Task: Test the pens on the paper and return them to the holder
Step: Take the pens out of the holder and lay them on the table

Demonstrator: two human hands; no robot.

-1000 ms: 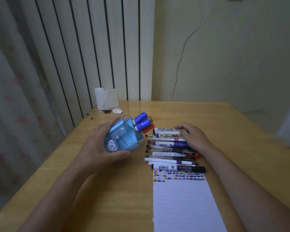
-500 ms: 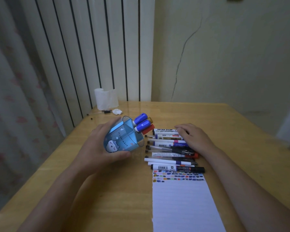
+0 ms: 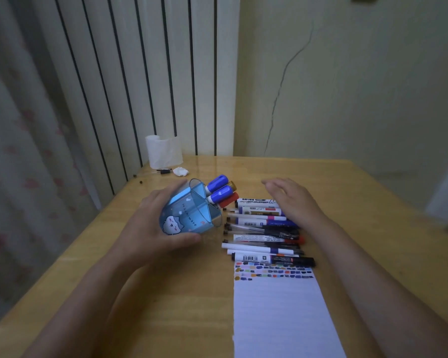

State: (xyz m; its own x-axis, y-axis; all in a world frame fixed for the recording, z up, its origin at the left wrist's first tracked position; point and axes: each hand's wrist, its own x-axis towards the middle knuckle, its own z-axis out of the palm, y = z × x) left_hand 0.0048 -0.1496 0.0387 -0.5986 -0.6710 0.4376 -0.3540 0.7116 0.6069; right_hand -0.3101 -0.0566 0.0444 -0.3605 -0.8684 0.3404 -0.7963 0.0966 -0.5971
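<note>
My left hand (image 3: 150,223) grips a blue translucent pen holder (image 3: 189,213) with a cat picture, tilted so its mouth faces right. Blue- and red-capped markers (image 3: 220,192) stick out of it. Several pens and markers (image 3: 261,231) lie in a row on the wooden table (image 3: 181,293), just right of the holder. My right hand (image 3: 292,200) hovers above the far end of that row, fingers straight and holding nothing. A white lined paper (image 3: 277,313) with rows of coloured test marks at its top lies in front of the pens.
A roll of white paper (image 3: 163,151) stands at the table's far left corner, with a crumpled white scrap (image 3: 180,171) and a thin pen (image 3: 153,172) beside it. A curtain hangs at the left. The wall is close behind the table.
My right hand has lifted off the pens and moved slightly away, its fingers now straight above the row. The left hand and the tilted holder have barely moved.
</note>
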